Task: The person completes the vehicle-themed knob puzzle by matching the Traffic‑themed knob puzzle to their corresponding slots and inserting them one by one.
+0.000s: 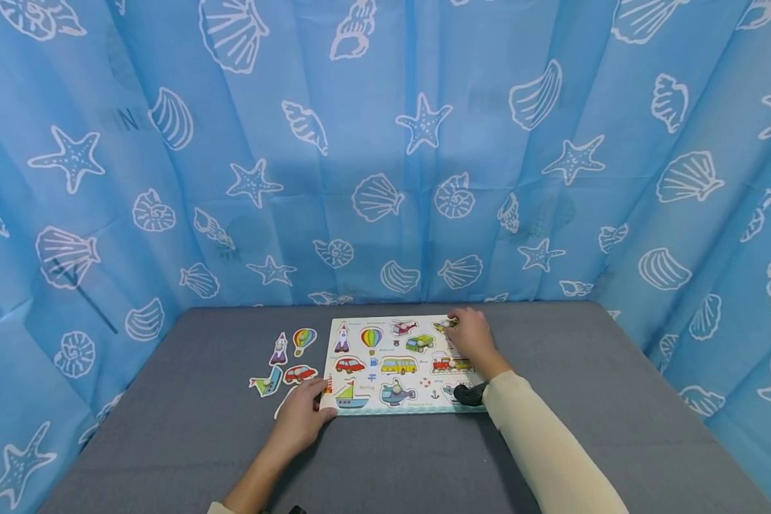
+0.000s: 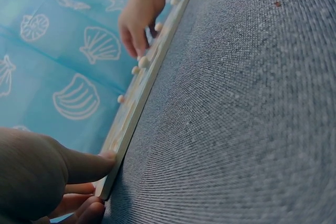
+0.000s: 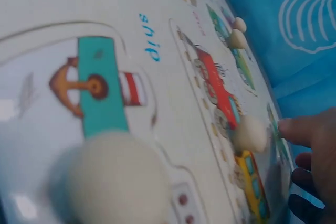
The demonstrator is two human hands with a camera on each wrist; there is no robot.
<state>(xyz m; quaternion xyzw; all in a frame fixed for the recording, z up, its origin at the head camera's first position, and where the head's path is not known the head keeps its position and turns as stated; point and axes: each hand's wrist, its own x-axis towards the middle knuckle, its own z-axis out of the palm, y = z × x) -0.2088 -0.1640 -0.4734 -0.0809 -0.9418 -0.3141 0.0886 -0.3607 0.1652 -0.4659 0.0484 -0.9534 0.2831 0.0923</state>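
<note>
I've got L hand (image 1: 303, 415) pinching the near-left corner of the puzzle board (image 1: 411, 410), mid grey table (image 1: 398, 460); R hand (image 1: 475, 343) at the top-right pc (image 1: 442, 327), can't quite tell if gripping. Loose rocket (image 1: 279, 350), balloon (image 1: 304, 339), boat (image 1: 268, 384), car (image 1: 300, 374) sit left; black wrist cam (image 1: 470, 395) part-blocks the ship pc (image 1: 448, 392).

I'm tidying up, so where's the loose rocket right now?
In the head view, the loose rocket lies left of the board, beside the loose balloon and beyond the loose sailboat.

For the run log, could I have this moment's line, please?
left hand: grips puzzle board; right hand: at far right corner; rocket piece: loose
</note>
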